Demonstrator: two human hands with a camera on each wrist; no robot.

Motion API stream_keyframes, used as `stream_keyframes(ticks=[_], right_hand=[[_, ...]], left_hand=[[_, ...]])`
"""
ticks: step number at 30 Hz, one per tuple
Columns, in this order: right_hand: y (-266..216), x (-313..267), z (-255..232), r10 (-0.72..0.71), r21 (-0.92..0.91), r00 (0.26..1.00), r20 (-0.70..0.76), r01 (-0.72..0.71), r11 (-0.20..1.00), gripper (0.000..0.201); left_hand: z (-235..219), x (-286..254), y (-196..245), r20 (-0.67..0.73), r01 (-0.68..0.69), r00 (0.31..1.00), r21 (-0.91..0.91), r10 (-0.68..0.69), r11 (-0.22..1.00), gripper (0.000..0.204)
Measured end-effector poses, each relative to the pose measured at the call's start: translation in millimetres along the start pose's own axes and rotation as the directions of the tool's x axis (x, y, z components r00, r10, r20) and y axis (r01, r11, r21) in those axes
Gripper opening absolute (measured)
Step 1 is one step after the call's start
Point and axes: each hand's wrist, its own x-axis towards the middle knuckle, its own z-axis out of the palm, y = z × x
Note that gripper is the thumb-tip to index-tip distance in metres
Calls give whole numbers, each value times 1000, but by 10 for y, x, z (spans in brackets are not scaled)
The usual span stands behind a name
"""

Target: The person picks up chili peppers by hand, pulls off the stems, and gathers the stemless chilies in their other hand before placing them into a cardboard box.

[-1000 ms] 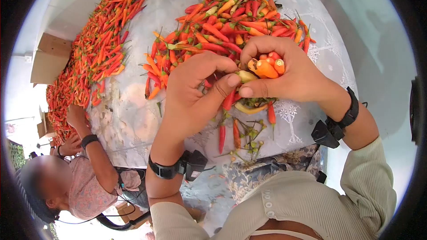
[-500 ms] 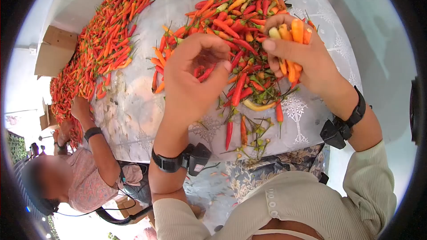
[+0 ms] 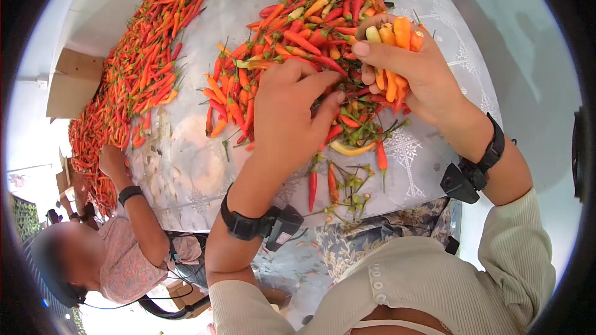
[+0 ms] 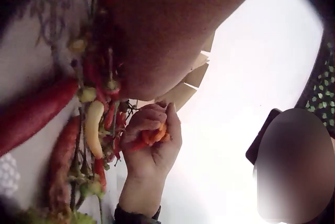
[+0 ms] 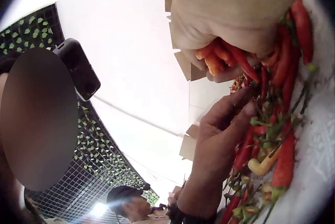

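Observation:
In the head view, the left hand [image 3: 288, 111] reaches over the near side of the chilli pile [image 3: 304, 40], thumb and forefinger apart and bent towards the chillies. The right wrist view shows the left hand [image 5: 214, 140] with its fingertips among red chillies and green stems. Whether its fingertips touch a chilli is unclear. To its right the right hand [image 3: 422, 77] grips a bunch of orange, yellow and red chillies [image 3: 402, 34], thumb across them. That hand [image 4: 149, 156] also shows in the left wrist view, curled round orange chillies [image 4: 155, 135].
Loose stems [image 3: 354, 189], a yellow chilli [image 3: 351, 149] and red chillies lie near the table's front edge. A larger chilli heap [image 3: 146, 62] covers the left side, beside a cardboard box [image 3: 74, 84]. Another person's arm [image 3: 139, 205] reaches to that heap.
Both hands were together at a pale chilli, then moved apart. My right hand has moved up and right with its bunch; my left hand has since come forward and right into the pile.

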Motion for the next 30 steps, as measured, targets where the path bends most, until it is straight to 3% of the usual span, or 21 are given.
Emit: stream_keyframes(ticks=[6,9,11,13,16,19,25,28,30], right_hand=[[1,4,-3,17,-16,999,49,-16,1000,27],[7,7,1,-18,-6,999,36,19,1000,15],[-15,-9,38,-12,41,1000,10,11,999,16],[-31,-16,45,-12,27,1000,13,12,1000,16],[-8,2,25,-24,-80,998,56,29,996,17],[36,4,28,-43,-157,994,95,58,986,20],[63,5,-5,-54,-350,967,247,142,926,30],[28,-25,24,-42,-405,964,264,150,902,30],[-14,-41,36,-19,-481,960,279,157,863,28]], left_hand=[[-11,17,59,16,-44,999,-3,44,999,15],[-34,-15,51,-3,174,983,-268,-182,948,12],[-45,-26,-21,-106,181,965,-395,-240,901,9],[-92,-32,-86,-149,138,954,-555,-261,820,9],[-172,-28,1,-107,154,916,-796,-386,585,12],[-203,-31,14,-21,137,945,-880,-326,454,15],[-111,-49,125,2,127,963,-886,-271,445,13],[-111,-74,87,1,152,969,-789,-246,595,9],[-106,-60,36,-17,92,988,-744,-156,662,9]])
